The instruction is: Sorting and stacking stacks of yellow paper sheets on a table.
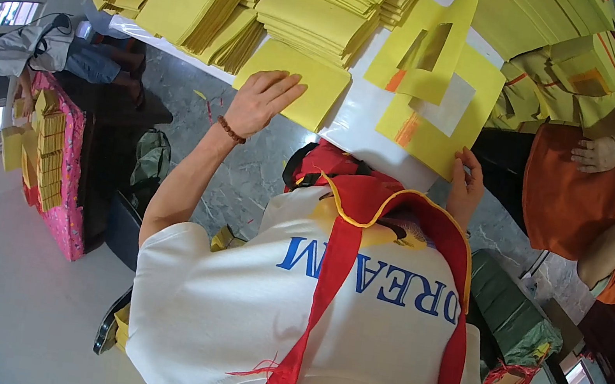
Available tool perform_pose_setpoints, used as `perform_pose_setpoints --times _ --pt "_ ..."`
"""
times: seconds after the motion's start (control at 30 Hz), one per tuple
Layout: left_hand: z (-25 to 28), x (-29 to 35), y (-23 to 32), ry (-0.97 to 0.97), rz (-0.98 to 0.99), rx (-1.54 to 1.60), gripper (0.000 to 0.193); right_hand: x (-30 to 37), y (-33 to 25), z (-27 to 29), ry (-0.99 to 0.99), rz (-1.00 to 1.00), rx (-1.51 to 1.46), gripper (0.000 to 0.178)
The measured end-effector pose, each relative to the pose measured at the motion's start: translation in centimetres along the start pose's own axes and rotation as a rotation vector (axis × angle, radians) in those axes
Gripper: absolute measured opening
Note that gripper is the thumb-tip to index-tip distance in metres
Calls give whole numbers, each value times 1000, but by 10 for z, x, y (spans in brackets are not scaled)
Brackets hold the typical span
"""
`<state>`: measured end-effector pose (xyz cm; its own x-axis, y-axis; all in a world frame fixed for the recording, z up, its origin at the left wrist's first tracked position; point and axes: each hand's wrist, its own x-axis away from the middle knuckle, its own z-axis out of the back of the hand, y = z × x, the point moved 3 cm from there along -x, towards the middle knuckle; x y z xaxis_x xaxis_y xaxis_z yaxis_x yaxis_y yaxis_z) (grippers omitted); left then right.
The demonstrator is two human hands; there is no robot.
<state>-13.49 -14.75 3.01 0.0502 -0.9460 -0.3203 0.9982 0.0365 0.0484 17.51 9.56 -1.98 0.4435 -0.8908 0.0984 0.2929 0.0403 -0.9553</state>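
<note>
My left hand (260, 100) lies flat, fingers stretched out, on a yellow folded paper sheet (314, 87) at the near edge of the table. My right hand (467, 187) is at the near right corner of a yellow paper sheet with a cut-out window (469, 120); its curled fingers meet the sheet's edge, and the thumb is hard to make out. Partly over that sheet lies another yellow sheet with narrow cut-out openings (456, 32). Orange marks show on both.
Piles of folded yellow paper (317, 13) crowd the far side of the white table (358, 113). More yellow bundles (567, 79) sit at the right, beside a person in orange (581, 199). Another person (44, 49) stands at far left near a pink-covered table (77, 183).
</note>
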Motion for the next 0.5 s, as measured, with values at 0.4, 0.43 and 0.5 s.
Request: perform_pose_setpoints --times 0.4,0.43,0.5 --pt "-19 13 -1 -236 26 95 57 -40 -33 6 44 109 -6 30" --pt "-18 10 0 -228 52 99 52 -51 -43 2 55 118 -8 30" --pt "-16 1 2 -158 81 87 39 -70 -66 -16 -77 170 -18 35"
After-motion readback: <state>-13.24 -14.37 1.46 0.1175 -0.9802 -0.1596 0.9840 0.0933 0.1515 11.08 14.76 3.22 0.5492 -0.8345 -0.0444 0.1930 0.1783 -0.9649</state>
